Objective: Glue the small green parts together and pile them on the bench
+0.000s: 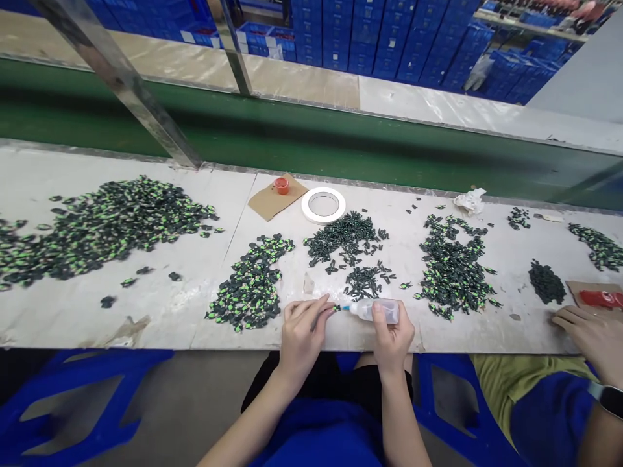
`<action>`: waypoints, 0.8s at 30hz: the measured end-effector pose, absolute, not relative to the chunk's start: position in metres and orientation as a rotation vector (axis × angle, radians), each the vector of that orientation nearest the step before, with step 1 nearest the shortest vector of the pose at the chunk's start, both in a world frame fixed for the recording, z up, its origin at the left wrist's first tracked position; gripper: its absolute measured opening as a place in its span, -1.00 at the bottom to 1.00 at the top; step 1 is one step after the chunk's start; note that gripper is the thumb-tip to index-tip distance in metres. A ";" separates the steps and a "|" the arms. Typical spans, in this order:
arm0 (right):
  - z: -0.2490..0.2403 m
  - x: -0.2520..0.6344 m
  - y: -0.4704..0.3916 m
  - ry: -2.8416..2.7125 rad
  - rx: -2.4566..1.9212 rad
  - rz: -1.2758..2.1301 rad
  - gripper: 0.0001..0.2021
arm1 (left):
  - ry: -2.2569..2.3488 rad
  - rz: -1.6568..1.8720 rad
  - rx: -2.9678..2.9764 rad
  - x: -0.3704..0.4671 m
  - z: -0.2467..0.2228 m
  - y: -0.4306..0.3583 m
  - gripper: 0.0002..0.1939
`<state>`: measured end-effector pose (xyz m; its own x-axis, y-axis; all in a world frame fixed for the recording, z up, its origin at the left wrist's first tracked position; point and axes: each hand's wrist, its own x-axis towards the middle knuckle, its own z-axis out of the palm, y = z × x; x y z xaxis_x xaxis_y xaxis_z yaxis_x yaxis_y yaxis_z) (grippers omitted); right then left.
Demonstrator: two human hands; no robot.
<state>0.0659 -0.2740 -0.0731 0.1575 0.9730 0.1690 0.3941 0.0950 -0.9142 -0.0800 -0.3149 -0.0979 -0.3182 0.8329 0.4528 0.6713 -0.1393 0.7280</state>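
Note:
My left hand point(302, 332) pinches a small black-and-green plastic part point(336, 308) between thumb and fingertips, just above the table's front edge. A clear squeeze bottle point(374, 311) with a blue tip lies sideways in my right hand point(395, 334), fingers wrapped round it. Its tip points left and meets or nearly meets the small part; I cannot tell which. Left of my hands is a pile of black-and-green parts point(250, 282). Slim dark green pieces point(343, 237) are heaped just beyond the bottle, and more black-and-green pieces point(455, 266) lie to the right.
A white tape roll point(305, 206) and a red pot point(281, 186) on cardboard point(267, 202) stand at the back. A large parts heap point(107, 224) covers the left. A co-worker's hand point(591, 334) rests at right. Behind runs a green conveyor belt point(311, 133); a metal post point(121, 81) rises left.

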 end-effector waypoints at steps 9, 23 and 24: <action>-0.073 0.063 -0.273 -1.416 -1.466 0.729 -0.68 | 1.993 1.504 1.832 -0.078 -0.101 -0.314 -0.89; -0.075 0.064 -0.274 -1.372 -1.458 0.759 -0.68 | 2.011 1.485 1.845 -0.079 -0.100 -0.314 -0.89; -0.074 0.063 -0.274 -1.375 -1.458 0.767 -0.68 | 2.011 1.488 1.841 -0.079 -0.100 -0.314 -0.89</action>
